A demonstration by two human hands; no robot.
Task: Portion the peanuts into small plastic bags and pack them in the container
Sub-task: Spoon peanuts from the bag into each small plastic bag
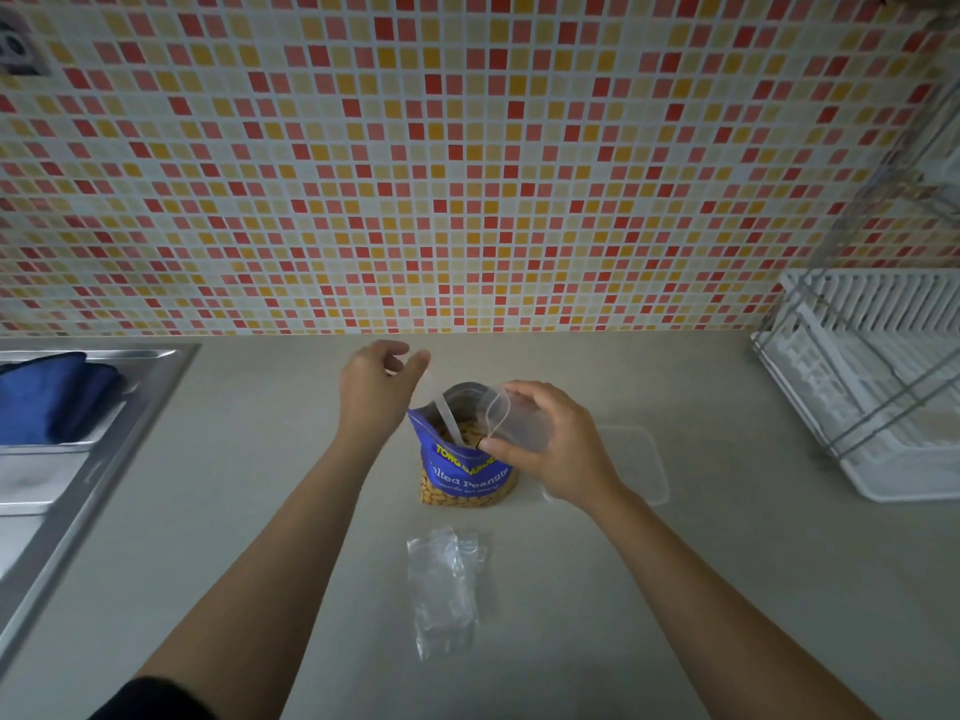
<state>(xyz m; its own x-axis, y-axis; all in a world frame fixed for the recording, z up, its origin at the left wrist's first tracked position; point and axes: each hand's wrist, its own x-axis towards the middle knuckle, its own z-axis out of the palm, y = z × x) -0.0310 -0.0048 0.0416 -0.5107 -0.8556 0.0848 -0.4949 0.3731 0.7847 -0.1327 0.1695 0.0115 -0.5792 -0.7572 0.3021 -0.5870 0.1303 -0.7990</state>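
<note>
- The right hand (550,449) grips a clear bag (511,418), with the fingers curled over its top and the thumb pinching from below. The bag's mouth is turned toward the left hand.
- The pouch (467,475) of peanuts (467,431) stands upright just below and left of the right hand. Its top is open and the nuts show inside.
- The right thumb tip lies at the pouch's rim (whether it touches the rim, I cannot tell).
- A pale strip (449,418) slants across the pouch's mouth, between the two hands. What it is cannot be told.
- The left hand (374,387) hovers beyond the pouch's far left corner. Its fingers are loosely curled, the thumb is spread apart, and it holds nothing.
- The container (644,459), clear and low, sits on the counter (260,459) just right of the right hand, partly hidden behind it.
- Spare bags (444,589) lie crumpled on the counter, nearer the person than either hand, between the forearms.
- A sink (130,407) with a blue cloth (52,397) lies well left of the left hand.
- A white rack (872,387) stands well right of the right hand.
</note>
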